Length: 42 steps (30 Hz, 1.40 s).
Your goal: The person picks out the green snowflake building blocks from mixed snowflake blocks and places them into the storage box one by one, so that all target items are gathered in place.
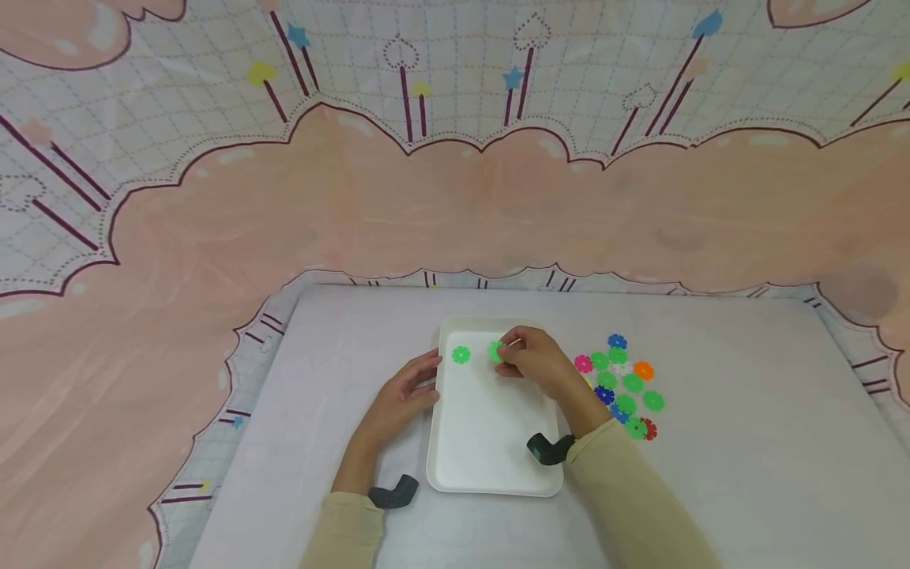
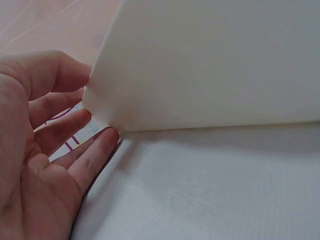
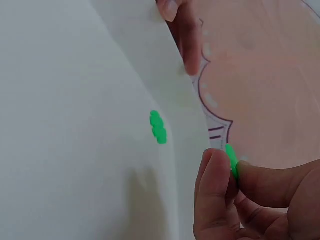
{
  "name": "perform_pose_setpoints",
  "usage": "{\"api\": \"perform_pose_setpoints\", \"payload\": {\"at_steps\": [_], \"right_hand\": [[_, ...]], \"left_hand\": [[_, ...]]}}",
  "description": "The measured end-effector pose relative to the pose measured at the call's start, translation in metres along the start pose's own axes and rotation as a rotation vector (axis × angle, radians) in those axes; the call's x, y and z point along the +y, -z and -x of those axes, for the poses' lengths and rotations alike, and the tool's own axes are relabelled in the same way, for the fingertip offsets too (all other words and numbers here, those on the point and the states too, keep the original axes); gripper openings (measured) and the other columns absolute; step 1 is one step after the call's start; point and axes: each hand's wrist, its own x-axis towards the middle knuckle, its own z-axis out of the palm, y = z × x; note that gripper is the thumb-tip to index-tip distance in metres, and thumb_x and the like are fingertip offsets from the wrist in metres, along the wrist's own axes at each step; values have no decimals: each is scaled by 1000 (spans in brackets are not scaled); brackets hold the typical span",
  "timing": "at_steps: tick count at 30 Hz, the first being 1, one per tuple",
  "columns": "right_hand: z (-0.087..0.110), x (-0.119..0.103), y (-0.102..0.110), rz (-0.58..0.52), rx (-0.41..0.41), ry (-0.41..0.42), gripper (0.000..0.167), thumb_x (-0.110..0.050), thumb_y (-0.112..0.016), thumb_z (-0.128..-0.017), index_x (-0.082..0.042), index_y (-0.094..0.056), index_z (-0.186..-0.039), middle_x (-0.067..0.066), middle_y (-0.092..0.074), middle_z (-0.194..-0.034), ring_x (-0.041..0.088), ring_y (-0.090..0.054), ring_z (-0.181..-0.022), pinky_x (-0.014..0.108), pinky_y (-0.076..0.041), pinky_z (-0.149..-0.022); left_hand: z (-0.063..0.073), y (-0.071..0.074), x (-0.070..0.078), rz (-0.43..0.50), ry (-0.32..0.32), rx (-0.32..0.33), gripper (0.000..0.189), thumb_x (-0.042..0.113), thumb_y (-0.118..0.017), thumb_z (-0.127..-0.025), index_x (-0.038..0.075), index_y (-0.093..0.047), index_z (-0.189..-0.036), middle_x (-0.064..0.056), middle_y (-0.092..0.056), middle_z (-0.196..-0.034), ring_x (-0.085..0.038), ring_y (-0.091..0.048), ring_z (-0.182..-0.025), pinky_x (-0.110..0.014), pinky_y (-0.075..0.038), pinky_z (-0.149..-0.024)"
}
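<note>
A white rectangular tray (image 1: 483, 442) lies on the table in front of me. Near its far left corner, a green snowflake-shaped plastic disc (image 1: 461, 355) rests flat on the tray floor. My right hand (image 1: 533, 359) pinches another green snowflake disc (image 3: 232, 159) between thumb and fingers, over the far part of the tray. Along the tray's left side, my left hand (image 1: 402, 397) touches the outer wall with its fingertips, the fingers loosely bent. In the left wrist view, those fingers (image 2: 102, 150) meet the tray's side wall (image 2: 210, 65).
Right of the tray is a loose spread of snowflake discs (image 1: 633, 382) in green, blue, pink, orange, red and white, partly hidden by my right forearm. A white cloth covers the table (image 1: 746, 458), and a patterned curtain (image 1: 455, 213) hangs behind it.
</note>
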Motion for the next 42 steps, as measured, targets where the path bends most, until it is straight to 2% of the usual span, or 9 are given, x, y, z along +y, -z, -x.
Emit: {"api": "perform_pose_setpoints", "payload": {"at_steps": [5,10,16,22,29,36,42], "right_hand": [[-11,4,-9,13,42,-30,17,-13,-66,-99,-1,-62,-111,10,-66,-91,15,-69,-76,24,-61,-73],[-23,10,-17,18,98,-35,17,-10,-69,-96,1,-61,-107,8,-66,-82,12,-65,-65,21,-57,-63],[-33,16,-21,4,152,-76,16,-8,-73,-92,1,-62,-100,8,-65,-76,12,-65,-56,20,-54,-55],[-42,22,-22,-58,142,-116,17,-9,-77,-89,-2,-64,-98,9,-70,-82,11,-68,-58,21,-56,-56],[-46,22,-23,-105,137,-137,20,-9,-80,-87,-2,-65,-97,8,-70,-80,11,-68,-58,20,-56,-55],[-44,19,-22,-105,120,-149,21,-10,-82,-85,-2,-65,-95,6,-69,-73,12,-67,-57,20,-56,-54],[-45,21,-23,-81,155,-136,21,-9,-84,-82,-4,-65,-90,5,-68,-69,13,-67,-55,20,-54,-52]], "left_hand": [[-1,-1,-1,1,1,-4,57,5,-68,-95,4,-49,-149,-6,-39,-163,-35,-44,-146,-29,-48,-111],[-1,-2,-3,0,3,-5,57,5,-68,-95,5,-50,-149,-5,-39,-163,-34,-44,-146,-27,-48,-110],[-1,-3,-3,9,-10,-14,57,4,-67,-95,3,-49,-149,-9,-38,-163,-38,-43,-146,-28,-48,-111],[-1,-1,-3,20,-44,-16,57,-1,-65,-94,-3,-47,-148,-16,-36,-164,-42,-42,-145,-23,-48,-109],[-1,1,-2,14,-26,-3,57,1,-67,-95,-1,-48,-148,-14,-37,-163,-40,-43,-145,-24,-48,-109],[-2,1,-4,4,-21,-4,56,1,-66,-95,-1,-48,-148,-12,-37,-163,-41,-43,-145,-31,-48,-111],[-2,0,-3,8,-10,-2,57,2,-67,-95,1,-48,-149,-11,-37,-164,-39,-43,-146,-26,-47,-110]]}}
